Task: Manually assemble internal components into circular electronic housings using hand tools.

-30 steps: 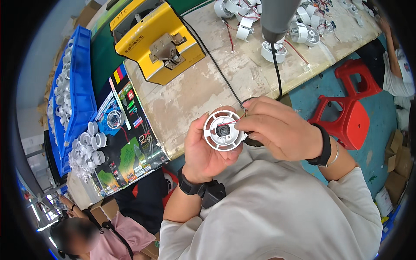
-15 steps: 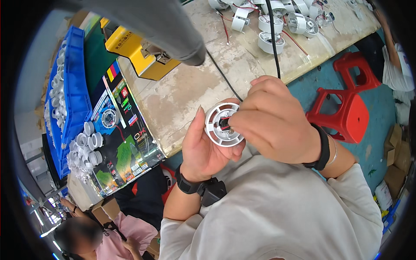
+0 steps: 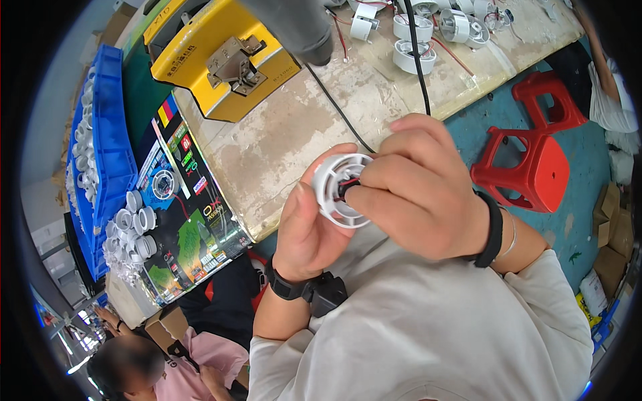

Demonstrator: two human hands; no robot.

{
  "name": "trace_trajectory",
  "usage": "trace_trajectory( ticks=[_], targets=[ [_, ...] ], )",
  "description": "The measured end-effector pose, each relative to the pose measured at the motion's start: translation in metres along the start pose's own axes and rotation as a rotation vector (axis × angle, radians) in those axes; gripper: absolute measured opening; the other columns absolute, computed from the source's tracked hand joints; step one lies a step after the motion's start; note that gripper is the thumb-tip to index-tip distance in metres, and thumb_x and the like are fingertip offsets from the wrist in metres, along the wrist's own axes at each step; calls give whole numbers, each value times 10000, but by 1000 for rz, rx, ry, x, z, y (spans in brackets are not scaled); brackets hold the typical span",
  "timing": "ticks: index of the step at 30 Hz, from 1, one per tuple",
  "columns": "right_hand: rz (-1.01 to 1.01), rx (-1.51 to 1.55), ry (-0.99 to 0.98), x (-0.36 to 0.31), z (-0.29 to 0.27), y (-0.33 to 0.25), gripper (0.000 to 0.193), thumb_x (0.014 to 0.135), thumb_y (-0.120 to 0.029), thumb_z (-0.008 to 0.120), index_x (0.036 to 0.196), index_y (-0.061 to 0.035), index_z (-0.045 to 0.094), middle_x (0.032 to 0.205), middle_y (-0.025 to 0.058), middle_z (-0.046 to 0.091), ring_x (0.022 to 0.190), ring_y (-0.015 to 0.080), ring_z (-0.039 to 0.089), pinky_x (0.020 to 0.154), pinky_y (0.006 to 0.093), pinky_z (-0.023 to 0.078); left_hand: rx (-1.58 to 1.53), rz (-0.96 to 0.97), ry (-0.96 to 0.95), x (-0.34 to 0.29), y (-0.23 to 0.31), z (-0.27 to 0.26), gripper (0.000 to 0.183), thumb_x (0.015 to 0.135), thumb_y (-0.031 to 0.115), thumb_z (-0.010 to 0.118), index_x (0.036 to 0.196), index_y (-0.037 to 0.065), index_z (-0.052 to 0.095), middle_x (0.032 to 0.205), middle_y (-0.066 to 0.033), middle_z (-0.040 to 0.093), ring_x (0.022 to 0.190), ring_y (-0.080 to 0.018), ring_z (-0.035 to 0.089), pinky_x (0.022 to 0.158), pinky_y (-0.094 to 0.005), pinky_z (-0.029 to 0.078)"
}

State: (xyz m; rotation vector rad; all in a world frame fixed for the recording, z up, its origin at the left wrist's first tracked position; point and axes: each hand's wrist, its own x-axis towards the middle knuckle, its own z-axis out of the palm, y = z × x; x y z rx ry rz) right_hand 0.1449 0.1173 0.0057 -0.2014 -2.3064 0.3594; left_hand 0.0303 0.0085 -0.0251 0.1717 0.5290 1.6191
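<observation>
My left hand [image 3: 302, 230] is closed around a round white plastic housing [image 3: 326, 184] with a spoked ring, held tilted so that its side wall shows. My right hand [image 3: 418, 194] reaches in from the right. Its thumb and forefinger pinch at a small black part with red wires [image 3: 346, 188] in the middle of the housing. The fingertips partly cover that part, so its exact shape is hidden. Both hands are above the front edge of the worktable [image 3: 267, 160], close to my body.
A yellow machine [image 3: 221, 67] with metal latches stands on the table, beside a thick grey pole [image 3: 294, 30]. More white housings [image 3: 414, 57] with wires lie at the back. Left are a blue bin [image 3: 117, 140] and loose white rings [image 3: 137, 224]. Red stools [image 3: 528, 170] stand right. A person sits lower left.
The white housing has turned in my left hand, from its spoked face toward its side wall. My right fingers stay at its middle. The view has shifted, showing more of the yellow machine.
</observation>
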Motion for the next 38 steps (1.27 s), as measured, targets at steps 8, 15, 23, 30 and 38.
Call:
trace_trajectory(
  ticks=[8, 15, 23, 30, 38],
  targets=[
    [5, 67, -10, 1, -1, 4, 213, 540, -130, 597, 751, -103, 617, 767, 5, 524, 716, 200, 451, 746, 381, 404, 58, 5, -82, 2, 3, -3, 616, 840, 271, 549, 1290, -11, 237, 1206, -153, 426, 1105, -243, 457, 924, -379, 388],
    [-30, 83, 4, -10, -19, 8, 250, 580, -129, 678, 823, -83, 640, 782, 22, 496, 692, 216, 431, 619, 323, 367, -15, 36, -68, 0, 2, -5, 659, 797, 205, 609, 1296, 13, 224, 1222, -168, 418, 1130, -268, 442, 934, -407, 385],
    [77, 236, -3, -16, -8, 2, 222, 579, -126, 665, 777, -49, 601, 743, 18, 521, 650, 188, 472, 575, 283, 376, 134, 139, -3, 2, 0, 2, 740, 711, 231, 699, 1255, 8, 250, 1248, -252, 366, 1100, -323, 459, 875, -417, 449],
    [-76, 408, -12, -23, -1, 12, 229, 617, -93, 650, 816, 8, 598, 722, 50, 504, 585, 194, 468, 493, 278, 384, 175, 139, 26, -1, -1, 3, 768, 683, 264, 728, 1234, 4, 261, 1196, -231, 425, 1034, -293, 510, 840, -382, 467],
    [-59, 642, -270, -18, -9, 28, 202, 664, -107, 643, 856, -55, 609, 740, 65, 514, 591, 220, 493, 502, 310, 419, 272, 131, 14, -4, -7, -8, 826, 688, 262, 724, 1290, 28, 208, 1218, -205, 422, 1088, -298, 471, 889, -379, 426]
  ],
)
